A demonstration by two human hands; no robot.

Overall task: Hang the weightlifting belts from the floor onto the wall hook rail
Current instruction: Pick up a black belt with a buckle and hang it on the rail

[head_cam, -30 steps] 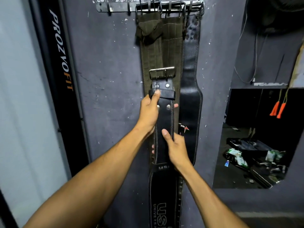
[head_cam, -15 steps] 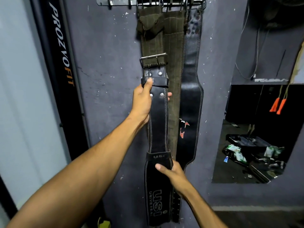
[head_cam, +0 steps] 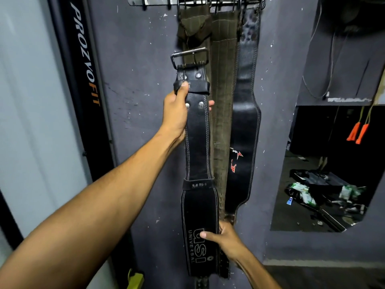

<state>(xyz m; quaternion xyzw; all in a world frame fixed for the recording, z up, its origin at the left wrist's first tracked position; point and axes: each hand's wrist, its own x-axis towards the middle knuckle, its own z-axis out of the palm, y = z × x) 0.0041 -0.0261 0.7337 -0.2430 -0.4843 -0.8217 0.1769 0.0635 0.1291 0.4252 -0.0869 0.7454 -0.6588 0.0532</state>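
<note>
A black leather belt (head_cam: 198, 147) printed "USI UNIVERSAL" hangs upright in front of the wall, its metal buckle (head_cam: 188, 56) on top, below the rail. My left hand (head_cam: 177, 109) grips it just under the buckle, thumb on the keeper loop. My right hand (head_cam: 226, 239) holds the belt's wide lower part, thumb across the logo. The metal hook rail (head_cam: 158, 0) runs along the top edge. Two olive fabric belts (head_cam: 224, 97) and another black leather belt (head_cam: 246, 113) hang from it behind the held belt.
A black "PROZVOFIT" upright (head_cam: 83, 59) stands at the left of the grey wall. At right, a mirror or opening (head_cam: 325, 167) shows clutter on a floor, with orange-handled cords (head_cam: 357, 132) hanging. Something yellow (head_cam: 135, 279) sits low near the floor.
The belt rose toward the rail with my left hand. My right hand slid down the belt from mid-strap to the wide logo section.
</note>
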